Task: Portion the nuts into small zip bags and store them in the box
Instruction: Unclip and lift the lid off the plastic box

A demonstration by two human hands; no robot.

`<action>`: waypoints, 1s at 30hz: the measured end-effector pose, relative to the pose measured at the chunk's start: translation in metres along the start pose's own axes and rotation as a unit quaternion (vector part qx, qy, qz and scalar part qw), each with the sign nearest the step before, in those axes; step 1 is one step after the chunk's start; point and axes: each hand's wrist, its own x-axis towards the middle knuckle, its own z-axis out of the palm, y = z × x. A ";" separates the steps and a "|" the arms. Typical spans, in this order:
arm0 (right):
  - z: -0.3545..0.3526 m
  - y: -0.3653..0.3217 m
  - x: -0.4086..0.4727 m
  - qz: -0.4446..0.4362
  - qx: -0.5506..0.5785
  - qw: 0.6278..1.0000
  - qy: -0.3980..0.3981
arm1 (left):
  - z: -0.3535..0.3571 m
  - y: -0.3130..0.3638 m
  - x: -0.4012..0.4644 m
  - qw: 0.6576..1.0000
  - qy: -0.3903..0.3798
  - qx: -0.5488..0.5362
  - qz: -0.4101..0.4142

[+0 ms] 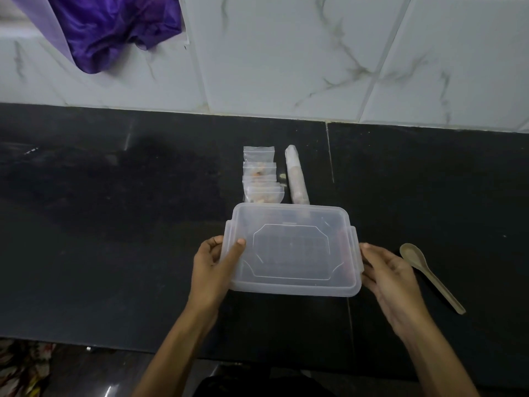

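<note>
Box: clear plastic box (292, 250) with its lid on sits at the middle of the black counter (114, 253), between the two hands; latch flaps show on its short sides.
Handling: judged light and fairly stiff, with smooth walls that could slip; nothing is clearly visible inside, so it probably weighs little. Best hold is at the short ends, under the lid rim or on the flaps.
Left hand: left hand (213, 267) grips the box's left end, thumb lying on the lid and fingers curled around the edge.
Right hand: right hand (386, 273) lies spread at the right end, fingertips touching the flap there, nothing pinched.
Bags: small zip bags (261, 179) lie overlapped in a row just behind the box; several hold a few nuts. Judged soft, light and slippery; best pinched at the zip strip.
Pouch: long narrow pouch (297, 176) of nuts lies beside the bags on their right, its near end touching or hidden by the box's far edge.
Spoon: spoon (429, 275) lies near the right hand, apart from the box.
Wall: marbled tiles with a purple cloth (114, 30) hanging at upper left, well apart.
Obstacles: lid must come off before bags go in; the right hand's sideways sweep could knock the spoon.
</note>
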 end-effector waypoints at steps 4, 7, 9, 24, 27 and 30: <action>0.000 -0.005 0.001 0.024 -0.017 0.999 -0.022 | -0.001 0.002 0.001 0.998 0.001 -0.048 -0.038; -0.002 -0.010 0.002 0.043 -0.008 0.998 -0.046 | 0.000 0.003 0.001 0.997 0.009 -0.055 -0.046; -0.002 -0.013 0.002 0.058 0.007 0.997 -0.056 | 0.000 0.003 0.002 0.997 0.008 -0.054 -0.046; -0.013 -0.032 -0.005 0.097 0.030 0.987 -0.127 | -0.002 0.003 0.005 0.993 -0.019 -0.087 -0.072; -0.011 -0.035 -0.009 0.098 0.025 0.986 -0.130 | -0.001 0.002 0.005 0.995 -0.026 -0.080 -0.060; -0.008 -0.037 -0.014 0.102 0.041 0.988 -0.107 | -0.002 0.003 0.004 0.992 -0.029 -0.102 -0.065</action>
